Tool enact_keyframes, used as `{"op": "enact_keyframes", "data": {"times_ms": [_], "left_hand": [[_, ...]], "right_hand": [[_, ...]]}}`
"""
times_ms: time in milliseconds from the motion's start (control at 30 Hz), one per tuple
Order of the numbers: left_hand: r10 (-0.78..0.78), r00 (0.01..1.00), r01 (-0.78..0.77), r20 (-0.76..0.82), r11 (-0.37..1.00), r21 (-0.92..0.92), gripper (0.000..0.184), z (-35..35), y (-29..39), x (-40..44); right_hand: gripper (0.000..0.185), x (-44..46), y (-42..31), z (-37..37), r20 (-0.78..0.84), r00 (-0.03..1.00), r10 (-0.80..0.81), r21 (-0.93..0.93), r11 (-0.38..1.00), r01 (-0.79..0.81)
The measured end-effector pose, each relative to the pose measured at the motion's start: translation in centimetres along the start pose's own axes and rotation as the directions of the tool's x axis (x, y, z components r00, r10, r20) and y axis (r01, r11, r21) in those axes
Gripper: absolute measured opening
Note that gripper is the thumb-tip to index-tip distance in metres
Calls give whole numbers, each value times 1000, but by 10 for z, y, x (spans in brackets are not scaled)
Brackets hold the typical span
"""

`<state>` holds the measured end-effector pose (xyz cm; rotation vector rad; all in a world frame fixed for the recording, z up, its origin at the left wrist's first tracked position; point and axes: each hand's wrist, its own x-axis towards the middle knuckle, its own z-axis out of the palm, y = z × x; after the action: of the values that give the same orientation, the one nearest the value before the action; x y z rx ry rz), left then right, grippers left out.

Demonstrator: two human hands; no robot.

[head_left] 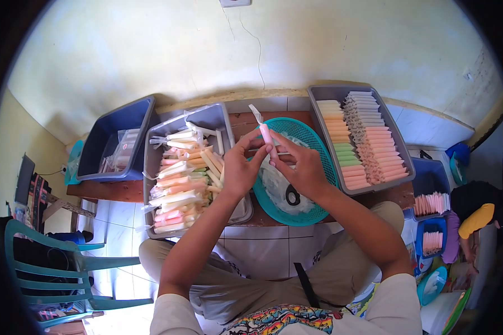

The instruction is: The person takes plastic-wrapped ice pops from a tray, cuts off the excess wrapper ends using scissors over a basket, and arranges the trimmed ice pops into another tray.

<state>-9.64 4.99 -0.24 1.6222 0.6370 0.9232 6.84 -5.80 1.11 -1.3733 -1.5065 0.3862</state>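
Observation:
Between my hands stands a pink ice pop (pixel 265 133) in a clear plastic sleeve, its loose plastic end pointing up. My left hand (pixel 243 168) pinches its lower part from the left. On the other side, the fingers of my right hand (pixel 303 167) close on the same ice pop. Below them sits a teal basket (pixel 325 151) holding clear plastic scraps (pixel 274 187). Black-handled scissors (pixel 292 195) lie on those scraps. To the left, a grey tray (pixel 227 120) holds a loose pile of pale, orange, pink and green ice pops (pixel 179 184).
At right, a grey tray (pixel 314 94) holds neat rows of ice pops (pixel 383 145). A dark bin (pixel 89 139) with plastic packs stands far left. Everything rests on a low wooden bench (pixel 112 191) against the wall. A teal chair (pixel 50 234) is at left; another person (pixel 480 218) sits right.

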Motion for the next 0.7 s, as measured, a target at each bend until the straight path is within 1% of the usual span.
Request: {"op": "enact_keyframes", "data": {"times_ms": [100,167,233,267,333,367,433,467,533,567,633,700], "left_hand": [[30,999,-30,25,1000,6,49,7,-6,0],[20,999,-20,28,1000,-20,48,8,-14,2],[13,1000,-11,29,999,-44,47,9,-16,2],[7,999,-6,34,1000,-17,46,8,-17,1],[-1,999,1,37,1000,10,44,7,-18,0],[8,999,-7,43,1000,-13,44,6,-19,0],[14,999,-13,44,999,-37,44,6,-18,-1],[33,998,-32,55,999,-16,44,6,-18,-2],[49,997,-49,62,999,3,44,7,-15,-3],[65,997,-66,44,998,17,44,9,-14,-3],[78,997,-79,25,996,30,44,10,-13,-3],[89,996,-90,24,994,57,45,11,-13,-4]], "right_hand": [[69,-3,7,-5,24,1000,11,15,1000,-11],[71,-5,7,-9,34,999,28,20,999,-29],[73,-7,6,-13,87,992,92,2,996,-93],[73,-8,7,-14,86,992,95,4,995,-96],[70,-15,10,-18,134,979,153,-112,984,-138],[70,-18,13,-21,137,978,154,-111,984,-140],[65,-27,20,-25,213,953,215,-357,925,-129],[65,-32,23,-25,216,952,215,-358,925,-128],[67,-41,27,-24,235,911,340,-516,838,-180],[67,-44,26,-23,238,909,341,-516,838,-179],[73,-49,25,-22,263,859,440,-604,769,-209],[77,-54,30,-18,280,844,458,-599,770,-219]]}}
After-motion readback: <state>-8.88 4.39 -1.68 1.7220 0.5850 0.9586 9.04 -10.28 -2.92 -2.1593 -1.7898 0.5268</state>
